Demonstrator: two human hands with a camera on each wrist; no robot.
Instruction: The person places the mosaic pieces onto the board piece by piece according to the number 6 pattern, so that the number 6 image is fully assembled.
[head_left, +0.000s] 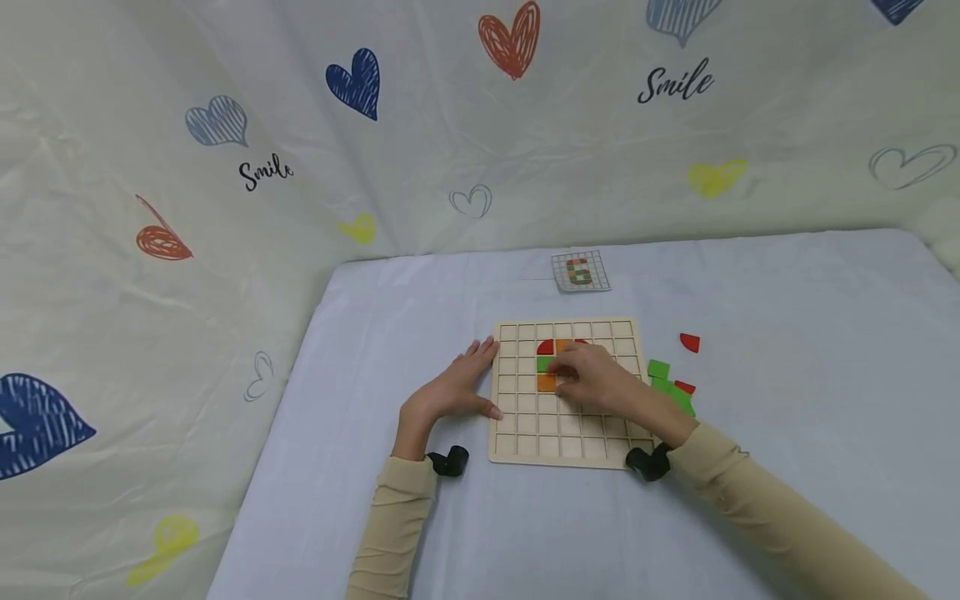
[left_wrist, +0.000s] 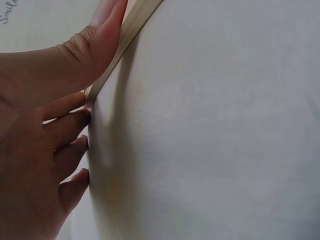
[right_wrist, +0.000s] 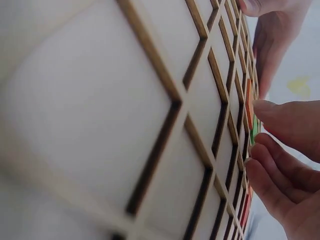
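Note:
A square wooden grid board (head_left: 525, 425) lies on the white-covered table. My left hand (head_left: 459, 387) rests at the board's left edge, its fingers extended and the thumb spread near the lower corner; the left wrist view shows its thumb (left_wrist: 90, 55) against the rim. Over the upper middle of the board, my right hand (head_left: 596, 379) has bent fingers and thumb around a green tile (head_left: 545, 364) and an orange tile (head_left: 547, 382). Whether it pinches a tile is hidden. A red quarter-round tile (head_left: 546, 347) and another orange tile (head_left: 563, 345) sit in the top row.
Loose green tiles (head_left: 658, 369) and a red piece (head_left: 684, 387) lie right of the board, partly behind the right forearm. A red quarter-round piece (head_left: 690, 342) lies farther off. Behind the board is a printed pattern card (head_left: 592, 282).

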